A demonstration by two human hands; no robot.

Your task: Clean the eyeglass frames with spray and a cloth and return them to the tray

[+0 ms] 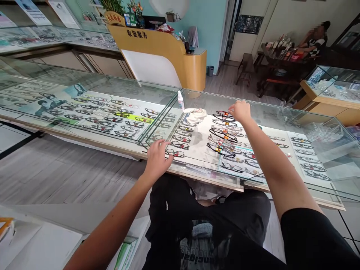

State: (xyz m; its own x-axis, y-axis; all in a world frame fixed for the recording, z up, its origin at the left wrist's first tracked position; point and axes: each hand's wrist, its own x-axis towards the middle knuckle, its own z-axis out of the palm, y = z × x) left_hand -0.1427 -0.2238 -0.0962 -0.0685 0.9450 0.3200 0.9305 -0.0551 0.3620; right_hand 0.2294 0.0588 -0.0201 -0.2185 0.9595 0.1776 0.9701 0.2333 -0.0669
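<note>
My left hand [158, 157] rests at the front edge of the glass counter, fingers apart, with nothing in it. Just right of it lies a pair of dark glasses [174, 153]. Farther back, my right hand [241, 111] is at the far end of a row of glasses, its fingertips by the rear dark frame [223, 113]; whether they grip it is too small to tell. Nearer in that row are more glasses, among them a thick black pair [223, 135]. A white cloth [196, 116] lies left of the row, beside an upright white spray bottle [180, 100].
Glass display counters [180, 161] full of glasses run to both sides. Behind them stands a yellow reception desk [157, 41]. A person [316, 41] sits at a dark table at the back right. White shelving [47, 243] is at the lower left.
</note>
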